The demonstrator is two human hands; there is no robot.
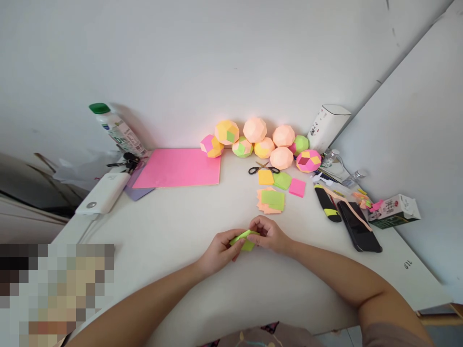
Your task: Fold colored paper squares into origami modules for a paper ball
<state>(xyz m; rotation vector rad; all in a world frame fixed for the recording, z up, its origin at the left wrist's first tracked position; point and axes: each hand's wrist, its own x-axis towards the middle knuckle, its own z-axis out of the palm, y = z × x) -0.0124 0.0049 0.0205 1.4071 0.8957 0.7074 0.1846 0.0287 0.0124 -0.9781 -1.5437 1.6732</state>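
Note:
Both my hands meet over the middle of the white table [173, 226], pinching a small green folded paper [244, 239]. My left hand [221, 250] grips its left end with fingers curled. My right hand [270, 234] pinches its right end from above. Just beyond them lies a small stack of orange and green square papers [271, 200]. Farther back lie loose yellow [265, 177], green [282, 180] and pink [297, 187] squares and a pair of scissors [263, 169].
Several folded paper balls [255, 130] line the wall. A pink sheet [179, 167], a white power bank [103, 193], keys [126, 161] and a bottle [117, 126] sit at the left. A phone [358, 225], a highlighter [327, 205], a carton [396, 210] and a white box [327, 126] stand at the right.

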